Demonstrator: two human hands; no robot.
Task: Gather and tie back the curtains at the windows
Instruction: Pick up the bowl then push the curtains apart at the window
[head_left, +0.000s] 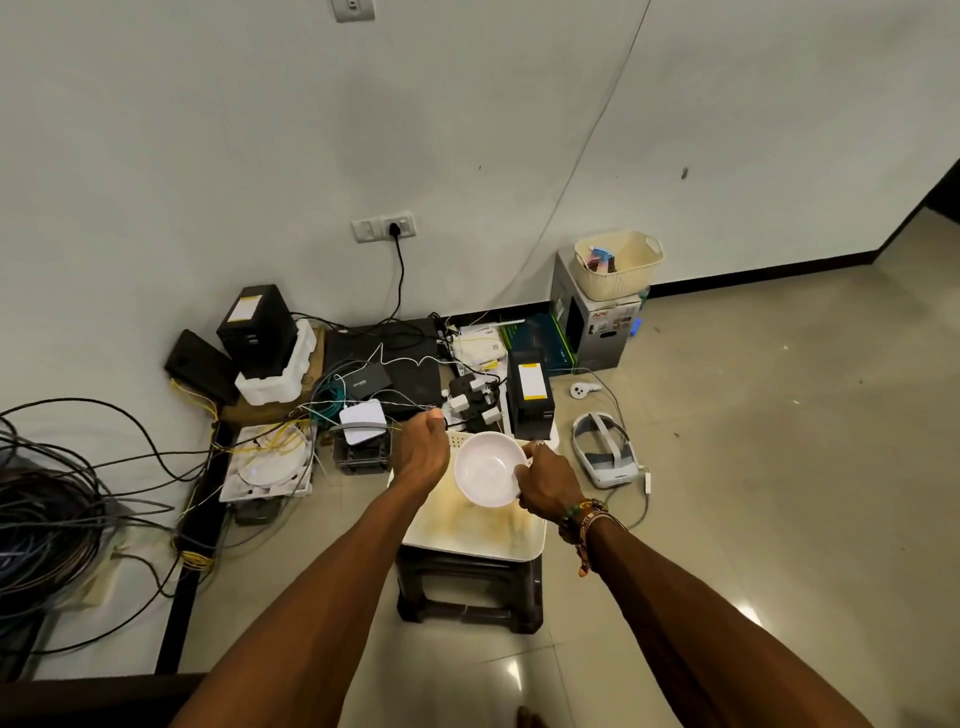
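No curtain or window shows in this view. My right hand (548, 486) grips the rim of a white bowl (488, 467) and holds it tilted above a stained white tray (478, 535). The tray lies on a dark plastic stool (467, 587). My left hand (423, 449) hovers just left of the bowl with its fingers curled, pinching a small thin grey thing (438, 413) at the fingertips. What that thing is cannot be made out.
Routers, black power units (530, 397), a power strip and tangled cables crowd the floor by the wall. A large cable coil (41, 519) lies far left. A white headset (605, 449) sits right of the tray; a cream basket (618, 265) tops a box.
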